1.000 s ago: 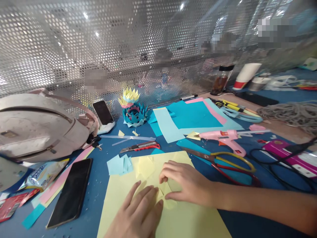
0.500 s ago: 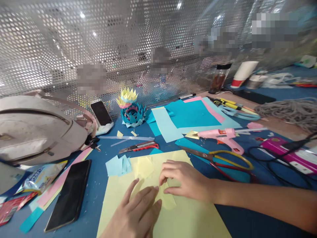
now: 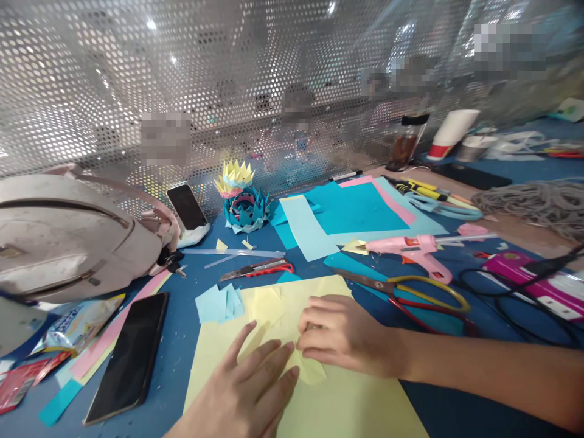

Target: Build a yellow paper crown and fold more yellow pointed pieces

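Observation:
A small folded piece of pale yellow paper lies on a large yellow sheet. My left hand rests over it with outstretched fingers, the fingertips touching its left side. Curled from the right, my right hand pinches the same piece, with its fingertips partly hidden. Just beyond the hands, small yellow paper squares lie on the sheet. Light blue paper squares overlap the sheet's upper left corner.
Scissors, a pink glue gun and a utility knife lie beyond the sheet. A folded-paper ornament stands before the perforated metal panel. Left are a phone and backpack; right, a purple power strip.
My right hand has closed further, its thumb and fingers drawn together at the small yellow paper. My left hand has stayed nearly in place, and the view has shifted slightly.

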